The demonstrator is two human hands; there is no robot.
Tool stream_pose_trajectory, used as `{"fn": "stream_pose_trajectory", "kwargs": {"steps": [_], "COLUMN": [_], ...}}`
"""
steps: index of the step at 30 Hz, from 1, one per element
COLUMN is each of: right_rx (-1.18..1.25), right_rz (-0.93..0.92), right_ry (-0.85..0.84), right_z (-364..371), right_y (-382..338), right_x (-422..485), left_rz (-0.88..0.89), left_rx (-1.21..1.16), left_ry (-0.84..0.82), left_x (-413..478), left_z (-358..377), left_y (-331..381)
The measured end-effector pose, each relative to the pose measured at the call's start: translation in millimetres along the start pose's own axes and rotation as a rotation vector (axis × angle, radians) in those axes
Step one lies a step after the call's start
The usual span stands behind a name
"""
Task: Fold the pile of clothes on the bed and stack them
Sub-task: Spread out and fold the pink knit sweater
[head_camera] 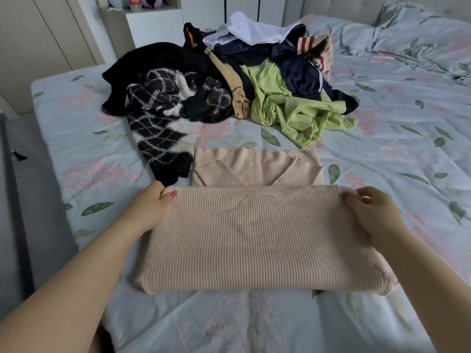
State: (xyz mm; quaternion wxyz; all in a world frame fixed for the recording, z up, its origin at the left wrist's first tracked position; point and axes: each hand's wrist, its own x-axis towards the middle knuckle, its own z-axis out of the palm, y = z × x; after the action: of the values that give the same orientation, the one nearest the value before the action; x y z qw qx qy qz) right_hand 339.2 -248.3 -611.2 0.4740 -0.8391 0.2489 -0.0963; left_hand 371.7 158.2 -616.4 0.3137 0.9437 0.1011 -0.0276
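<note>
A pale pink ribbed sweater [254,238] lies on the bed in front of me, its lower half doubled over toward the collar. My left hand [150,207] pinches the left corner of that upper layer. My right hand [369,210] pinches the right corner. Behind the sweater lies the loose pile of clothes [229,80]: a black and white diamond-pattern knit [158,128], a lime green garment [288,105], a black garment [153,62], dark navy pieces [300,72], a tan knit [235,90] and a white piece [252,29] at the back.
The bed [395,149] has a light blue floral cover, with pillows [420,39] at the far right. Its left edge drops to a grey floor [17,200]. A white cabinet [153,24] and a wardrobe [38,34] stand beyond the bed's far left.
</note>
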Motion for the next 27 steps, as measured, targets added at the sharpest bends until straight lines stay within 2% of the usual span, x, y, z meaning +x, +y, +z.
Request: {"fn": "stream_pose_trajectory", "kwargs": {"steps": [4, 7, 12, 14, 16, 19, 25, 27], "right_rx": [-0.109, -0.136, -0.214, -0.195, -0.184, -0.222, -0.261, -0.265], "right_rz": [0.054, 0.133, 0.233, 0.273, 0.299, 0.307, 0.342, 0.349], "right_ry": [-0.147, -0.194, -0.408, -0.531, -0.640, -0.718, -0.793, -0.821], "right_z": [-4, -14, -41, -52, -59, -68, -71, -71], "right_y": [-2, -4, 3, 5, 8, 14, 24, 23], "right_x": [-3, -2, -3, -5, -8, -8, -8, -11], "left_rz": [0.014, -0.004, -0.318, -0.365, -0.356, -0.329, -0.245, -0.255], "left_rx": [0.056, 0.085, -0.118, -0.144, -0.142, -0.175, -0.270, -0.271], "left_ry": [-0.015, -0.089, -0.457, -0.582, -0.631, -0.608, -0.408, -0.394], "left_x": [1, -2, -18, -25, -29, -33, -31, -28], "left_z": [2, 0, -20, -30, -36, -37, -31, -28], "left_y": [-4, -3, -9, -15, -17, -13, -8, -10]}}
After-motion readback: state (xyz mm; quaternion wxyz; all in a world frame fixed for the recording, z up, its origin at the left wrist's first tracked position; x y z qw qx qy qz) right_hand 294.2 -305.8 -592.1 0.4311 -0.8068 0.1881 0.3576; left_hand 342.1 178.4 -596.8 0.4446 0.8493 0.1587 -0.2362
